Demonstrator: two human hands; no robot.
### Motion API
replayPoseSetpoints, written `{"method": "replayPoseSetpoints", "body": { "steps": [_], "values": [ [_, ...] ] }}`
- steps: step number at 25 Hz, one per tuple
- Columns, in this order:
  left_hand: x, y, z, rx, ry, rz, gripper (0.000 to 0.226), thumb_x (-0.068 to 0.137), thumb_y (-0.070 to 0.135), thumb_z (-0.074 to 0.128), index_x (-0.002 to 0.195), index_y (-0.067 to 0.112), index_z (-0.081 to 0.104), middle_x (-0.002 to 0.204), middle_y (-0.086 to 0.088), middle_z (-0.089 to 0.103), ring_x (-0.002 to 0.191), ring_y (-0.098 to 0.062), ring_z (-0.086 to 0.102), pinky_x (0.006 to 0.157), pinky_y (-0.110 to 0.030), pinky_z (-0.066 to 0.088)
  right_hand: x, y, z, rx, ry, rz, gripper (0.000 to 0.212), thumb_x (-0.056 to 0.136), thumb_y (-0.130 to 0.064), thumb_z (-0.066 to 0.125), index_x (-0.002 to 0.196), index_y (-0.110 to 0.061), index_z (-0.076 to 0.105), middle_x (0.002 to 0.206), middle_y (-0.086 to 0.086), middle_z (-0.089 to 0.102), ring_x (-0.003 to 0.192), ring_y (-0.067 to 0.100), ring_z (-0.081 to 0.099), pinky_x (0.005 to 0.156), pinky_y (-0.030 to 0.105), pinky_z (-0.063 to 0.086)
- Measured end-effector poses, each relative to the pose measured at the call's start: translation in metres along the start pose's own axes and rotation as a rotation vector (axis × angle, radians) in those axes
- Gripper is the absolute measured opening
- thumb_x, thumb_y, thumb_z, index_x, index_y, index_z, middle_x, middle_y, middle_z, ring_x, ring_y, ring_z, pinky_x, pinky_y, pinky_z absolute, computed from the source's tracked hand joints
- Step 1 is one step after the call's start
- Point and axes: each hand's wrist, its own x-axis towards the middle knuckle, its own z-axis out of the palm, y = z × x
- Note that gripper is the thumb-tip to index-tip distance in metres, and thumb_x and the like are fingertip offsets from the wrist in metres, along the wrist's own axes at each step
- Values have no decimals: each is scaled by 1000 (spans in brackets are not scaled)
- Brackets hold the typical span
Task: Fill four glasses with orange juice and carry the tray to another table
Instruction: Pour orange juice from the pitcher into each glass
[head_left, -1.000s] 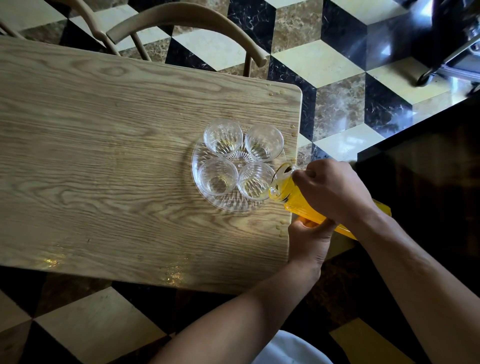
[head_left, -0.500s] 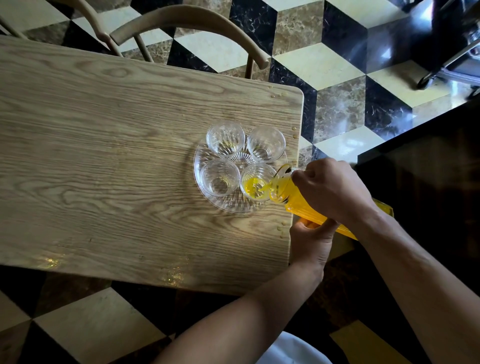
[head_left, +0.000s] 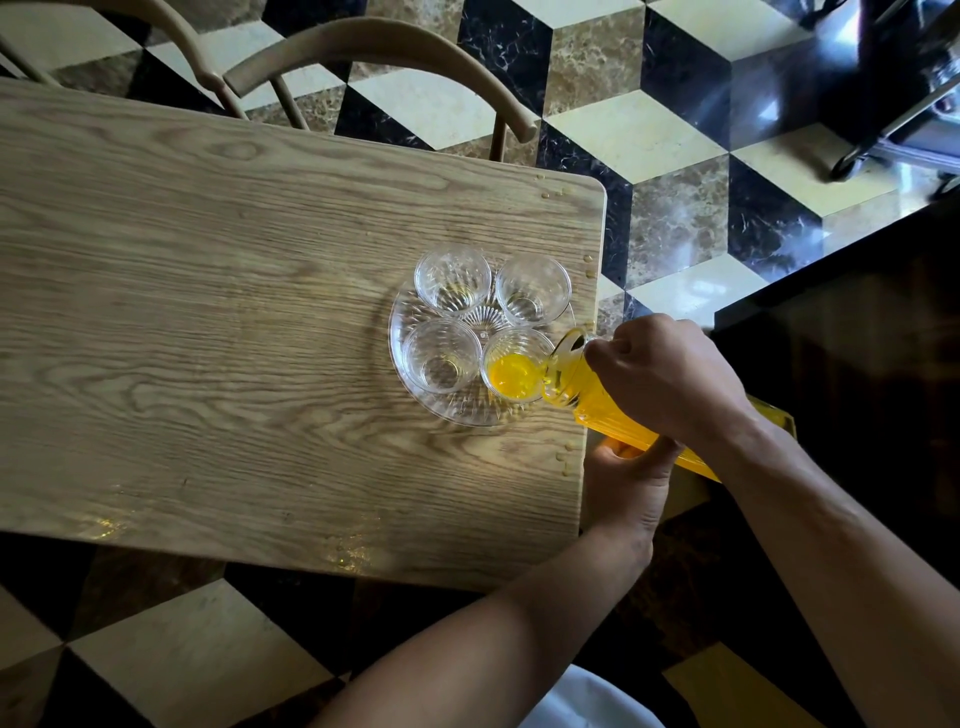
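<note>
Juice jug (head_left: 576, 387) tilted, near-right glass (head_left: 514, 371) filling

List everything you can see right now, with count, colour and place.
table: 1, light wood, left and centre
tray: 1, clear glass, round, near the table's right edge
glasses: 4, clear, on the tray; the near right one has juice in it, the other three look empty
jug: 1, clear, full of orange juice, tilted over the near right glass
chairs: 2, tan wood, beyond the table
floor: cream, brown and black tiles
dark counter: 1, right
left hand: under the jug
right hand: on top of the jug
</note>
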Motion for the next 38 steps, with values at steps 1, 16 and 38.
{"method": "replayPoseSetpoints", "body": {
  "steps": [1, 16, 38],
  "values": [
    [0, 0, 0, 5, 0, -4, 72, 29, 78, 90, 64, 22, 62, 63, 6, 53, 70, -17, 36, 69, -38, 33, 0, 0, -1, -3, 2, -2, 45, 95, -37, 55, 65, -3, 51, 59, 9, 53, 55, 30, 49, 49, 28, 33],
    [6, -4, -2, 21, 2, 1, 80, 31, 77, 91, 67, 16, 54, 69, -6, 47, 68, -17, 33, 65, -34, 32, 3, -3, -4, 10, -7, 0, 45, 95, -40, 55, 71, -2, 55, 64, 11, 55, 65, 37, 57, 51, 29, 35],
    [14, -6, -4, -18, -37, -37, 71, 43, 62, 100, 73, 12, 59, 76, -8, 53, 79, -21, 42, 75, -43, 43, 1, -17, -13, -19, 6, 42, 45, 94, -41, 54, 65, -6, 51, 66, 10, 54, 64, 34, 54, 49, 27, 32]
  ]
}}
